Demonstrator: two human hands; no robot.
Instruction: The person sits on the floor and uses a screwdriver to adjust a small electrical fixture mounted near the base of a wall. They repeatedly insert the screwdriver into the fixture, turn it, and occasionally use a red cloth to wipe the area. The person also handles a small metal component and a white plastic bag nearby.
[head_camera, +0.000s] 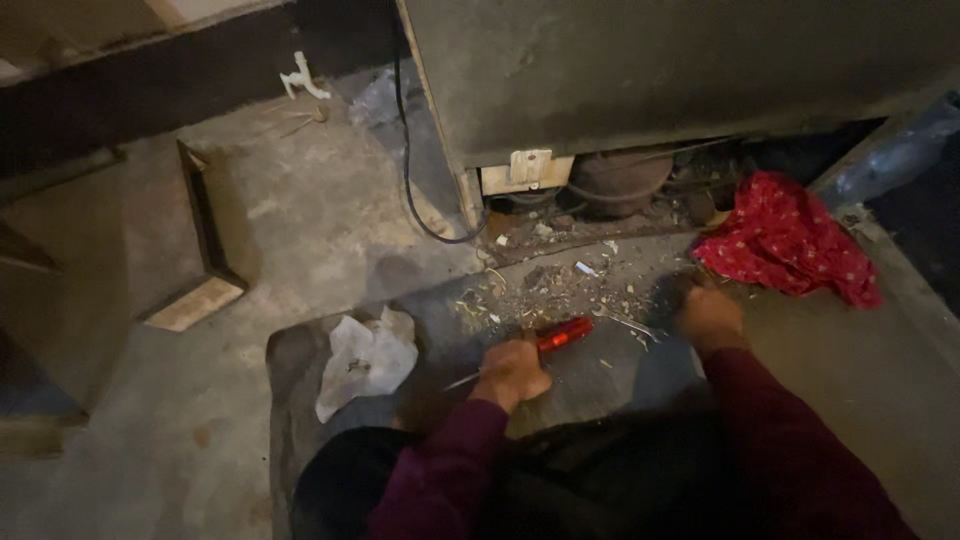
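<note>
My left hand (513, 372) is closed around a screwdriver (560, 336) with a red handle; its metal shaft sticks out to the lower left. My right hand (708, 315) rests low on the floor beside a red patterned cloth (787, 240), its fingers curled over something small that I cannot make out. Both arms wear dark maroon sleeves. Debris and small scraps (560, 290) lie scattered on the floor between the hands and the open underside of a large grey appliance (650, 70).
A crumpled white plastic bag (366, 358) lies left of my left hand. A black cable (408, 170) hangs down the appliance's left edge. A round compressor (620, 180) sits in the open base. A wooden frame (205, 240) lies on the concrete at left.
</note>
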